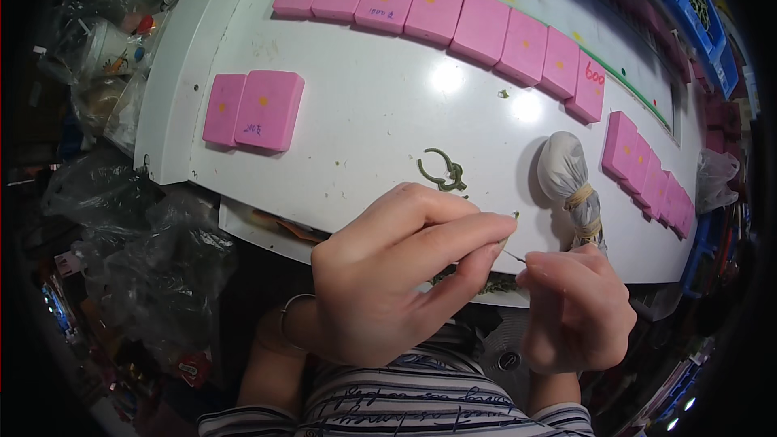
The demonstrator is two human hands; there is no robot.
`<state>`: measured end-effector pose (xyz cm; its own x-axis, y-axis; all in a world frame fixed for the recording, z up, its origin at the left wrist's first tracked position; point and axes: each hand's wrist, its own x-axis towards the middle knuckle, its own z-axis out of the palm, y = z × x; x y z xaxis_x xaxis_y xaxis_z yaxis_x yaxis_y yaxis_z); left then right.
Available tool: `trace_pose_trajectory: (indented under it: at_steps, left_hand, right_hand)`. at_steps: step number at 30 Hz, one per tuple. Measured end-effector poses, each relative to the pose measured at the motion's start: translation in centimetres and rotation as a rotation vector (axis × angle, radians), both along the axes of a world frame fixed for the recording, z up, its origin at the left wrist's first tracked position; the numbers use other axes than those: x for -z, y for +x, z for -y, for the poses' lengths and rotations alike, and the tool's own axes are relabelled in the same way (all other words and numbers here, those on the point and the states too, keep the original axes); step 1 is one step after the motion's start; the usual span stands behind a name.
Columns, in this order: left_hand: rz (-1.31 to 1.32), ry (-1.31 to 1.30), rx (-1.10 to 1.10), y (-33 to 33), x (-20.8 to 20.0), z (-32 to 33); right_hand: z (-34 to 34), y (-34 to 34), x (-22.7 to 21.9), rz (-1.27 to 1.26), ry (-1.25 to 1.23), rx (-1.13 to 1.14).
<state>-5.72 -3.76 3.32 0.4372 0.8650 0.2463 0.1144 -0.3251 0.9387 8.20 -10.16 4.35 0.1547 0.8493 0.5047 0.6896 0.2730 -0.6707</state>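
Observation:
Near the table's front edge, my left hand (pixel 396 275) is closed in a pinch, thumb against fingertips. My right hand (pixel 579 307) pinches too, just to its right. A thin, dark, wire-like strand (pixel 514 256) spans the short gap between the two sets of fingertips. A tiny green bit shows by the left index fingertip; I cannot tell if it belongs to the strand. Beyond my left hand lies a curled dark green piece (pixel 452 175), like a bent stem or wrapped wire. A rounded bundle in greyish wrapping (pixel 562 166), bound with tan bands, stands beyond my right hand.
Pink foam blocks (pixel 384 0) line the white table's (pixel 356 97) far edge; more pink blocks (pixel 619 146) run down the right. Two pink blocks (pixel 271 111) sit at left. Blue bins (pixel 680 0) are at far right. Clear plastic bags (pixel 154 251) crowd the left side.

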Motion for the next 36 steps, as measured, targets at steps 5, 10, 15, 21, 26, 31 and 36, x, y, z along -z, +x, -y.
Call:
trace_pose_trajectory:
  at_steps: [5, 10, 15, 21, 26, 31, 36]
  left_hand:
    - [-0.029, 0.043, -0.037, 0.02, 0.09, 0.22]
    - [-0.036, 0.085, -0.045, 0.04, 0.27, 0.18]
    - [-0.036, 0.092, -0.05, -0.03, 0.31, 0.21]
    - [-0.047, 0.098, -0.054, -0.01, 0.3, 0.24]
    - [-0.077, 0.121, -0.057, 0.07, 0.35, 0.29]
    - [-0.101, 0.152, -0.066, 0.11, 0.35, 0.22]
    - [-0.12, 0.169, -0.06, 0.04, 0.39, 0.27]
  right_hand:
    - [-0.07, -0.1, 0.19, 0.018, 0.007, 0.0]
    - [0.01, -0.09, 0.02, 0.042, 0.03, 0.011]
    - [-0.05, -0.17, 0.25, 0.057, 0.025, 0.003]
    - [-0.07, -0.2, 0.17, 0.05, 0.031, 0.02]
    - [0.09, -0.15, 0.21, 0.056, 0.015, 0.016]
    - [-0.06, -0.16, 0.37, 0.06, 0.023, 0.016]
    - [-0.06, -0.15, 0.33, 0.062, 0.036, 0.026]
